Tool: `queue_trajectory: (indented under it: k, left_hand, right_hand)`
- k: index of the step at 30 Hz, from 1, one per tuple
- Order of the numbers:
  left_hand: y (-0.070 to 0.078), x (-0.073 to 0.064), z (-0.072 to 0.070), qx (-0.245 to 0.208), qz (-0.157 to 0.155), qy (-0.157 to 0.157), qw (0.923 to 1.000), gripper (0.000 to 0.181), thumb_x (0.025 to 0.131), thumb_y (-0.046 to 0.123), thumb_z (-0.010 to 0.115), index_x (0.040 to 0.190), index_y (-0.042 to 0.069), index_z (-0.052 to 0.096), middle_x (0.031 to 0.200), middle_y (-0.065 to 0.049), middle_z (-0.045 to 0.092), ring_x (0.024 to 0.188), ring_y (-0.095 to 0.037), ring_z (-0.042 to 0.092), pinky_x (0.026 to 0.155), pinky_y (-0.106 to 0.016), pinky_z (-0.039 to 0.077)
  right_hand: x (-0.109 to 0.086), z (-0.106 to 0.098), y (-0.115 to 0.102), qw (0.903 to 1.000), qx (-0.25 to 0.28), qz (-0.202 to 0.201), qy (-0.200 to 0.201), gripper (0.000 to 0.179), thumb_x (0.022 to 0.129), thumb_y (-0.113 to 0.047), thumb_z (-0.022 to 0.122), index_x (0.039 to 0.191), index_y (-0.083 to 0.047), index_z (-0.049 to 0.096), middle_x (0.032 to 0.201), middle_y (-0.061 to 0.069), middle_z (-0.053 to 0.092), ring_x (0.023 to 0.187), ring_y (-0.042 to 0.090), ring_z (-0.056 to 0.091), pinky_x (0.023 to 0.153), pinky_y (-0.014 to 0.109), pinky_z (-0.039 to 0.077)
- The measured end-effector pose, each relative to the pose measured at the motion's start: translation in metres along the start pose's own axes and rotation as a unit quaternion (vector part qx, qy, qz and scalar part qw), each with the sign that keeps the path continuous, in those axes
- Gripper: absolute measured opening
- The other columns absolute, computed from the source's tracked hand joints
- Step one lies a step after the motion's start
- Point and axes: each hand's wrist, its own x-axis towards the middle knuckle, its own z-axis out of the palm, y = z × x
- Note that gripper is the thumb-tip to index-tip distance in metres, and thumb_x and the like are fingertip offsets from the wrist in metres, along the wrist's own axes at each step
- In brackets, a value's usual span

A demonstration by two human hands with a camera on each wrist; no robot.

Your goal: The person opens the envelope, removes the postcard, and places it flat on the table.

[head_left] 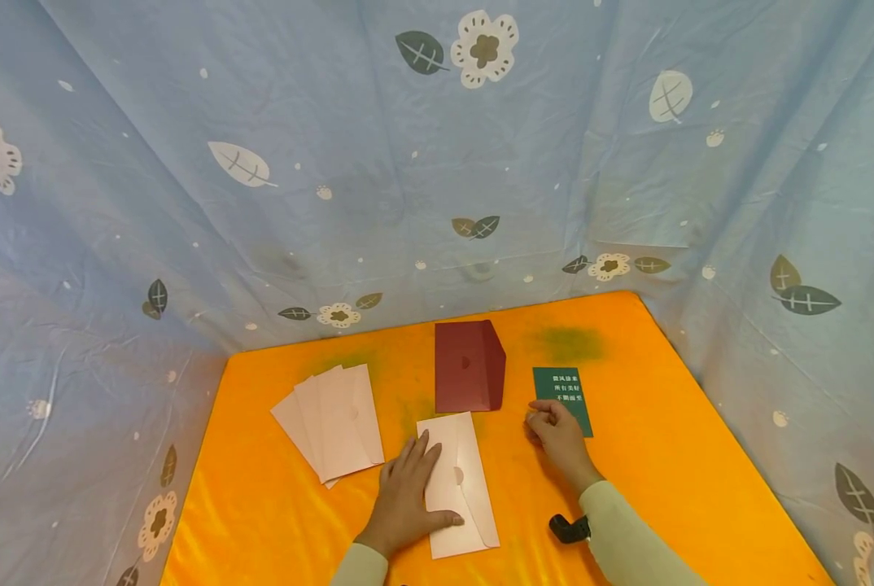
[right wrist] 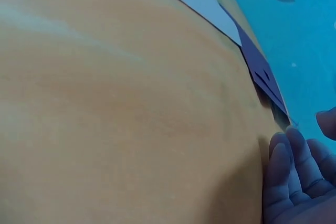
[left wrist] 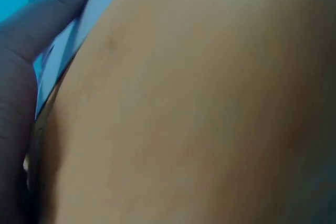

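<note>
Flat on the orange cloth lies a pale pink envelope (head_left: 472, 488), its flap side with a rounded tab facing up. My left hand (head_left: 406, 496) rests across its left side with fingers spread and the thumb lying on the paper. In the right wrist view, the fingers of my right hand (right wrist: 302, 174) are loosely bent, with the thumb apart and nothing between them. That hand overlaps the lower left of a dark green card (head_left: 578, 413) with white writing in the head view. Just beyond the pink envelope sits a dark red envelope (head_left: 455, 370), its pointed flap opened out to the right.
Several more pale pink envelopes (head_left: 347, 431) are fanned out at the left. The orange cloth (head_left: 246, 505) covers the table, and a blue curtain (head_left: 378, 163) with leaf and flower prints surrounds it at the back and sides. A black strap end (head_left: 569, 529) sticks out by the right sleeve.
</note>
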Motion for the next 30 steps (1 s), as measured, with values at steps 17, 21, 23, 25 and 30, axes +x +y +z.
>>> queue_trajectory:
  k: [17, 21, 23, 25, 30]
  left_hand:
    - [-0.006, -0.001, 0.01, 0.04, 0.015, 0.04, 0.9983, 0.112, 0.08, 0.091, 0.067, 0.165, 0.02, 0.05, 0.179, -0.002, 0.026, 0.162, -0.026, 0.025, 0.111, -0.062, 0.03]
    - [-0.005, -0.001, 0.01, 0.039, 0.014, 0.034, 0.9985, 0.112, 0.08, 0.09, 0.068, 0.166, 0.02, 0.049, 0.179, -0.002, 0.024, 0.162, -0.026, 0.024, 0.114, -0.062, 0.029]
    - [-0.005, -0.001, 0.01, 0.043, 0.012, 0.029, 0.9986, 0.112, 0.081, 0.09, 0.068, 0.166, 0.02, 0.048, 0.179, -0.002, 0.023, 0.163, -0.026, 0.022, 0.115, -0.062, 0.028]
    - [-0.005, -0.001, 0.01, 0.048, 0.011, 0.026, 0.9984, 0.112, 0.081, 0.089, 0.067, 0.167, 0.02, 0.047, 0.18, -0.002, 0.022, 0.163, -0.027, 0.021, 0.117, -0.063, 0.027]
    - [-0.006, -0.002, 0.012, 0.055, 0.019, 0.034, 0.9977, 0.112, 0.082, 0.089, 0.067, 0.167, 0.019, 0.046, 0.179, -0.005, 0.023, 0.163, -0.029, 0.023, 0.117, -0.066, 0.027]
  right_hand:
    - [-0.025, 0.035, 0.007, 0.9841, -0.146, -0.091, -0.046, 0.038, 0.099, -0.008, 0.081, 0.134, -0.001, 0.068, 0.107, 0.002, 0.067, 0.096, 0.021, 0.062, 0.089, 0.031, 0.055]
    - [-0.034, 0.044, 0.008, 0.9658, -0.221, -0.113, -0.075, 0.048, 0.095, -0.014, 0.085, 0.138, -0.003, 0.066, 0.12, 0.003, 0.066, 0.106, 0.02, 0.061, 0.099, 0.042, 0.055]
    - [-0.039, 0.048, 0.008, 0.9524, -0.259, -0.131, -0.091, 0.055, 0.094, -0.018, 0.087, 0.141, -0.004, 0.065, 0.126, 0.004, 0.064, 0.112, 0.022, 0.06, 0.104, 0.048, 0.052]
    - [-0.044, 0.052, 0.009, 0.9386, -0.293, -0.149, -0.104, 0.061, 0.092, -0.024, 0.089, 0.144, -0.005, 0.063, 0.133, 0.005, 0.063, 0.119, 0.026, 0.057, 0.107, 0.052, 0.049]
    - [-0.054, 0.059, 0.013, 0.9128, -0.341, -0.176, -0.14, 0.072, 0.09, -0.033, 0.09, 0.149, -0.007, 0.059, 0.147, 0.011, 0.055, 0.133, 0.036, 0.048, 0.113, 0.057, 0.043]
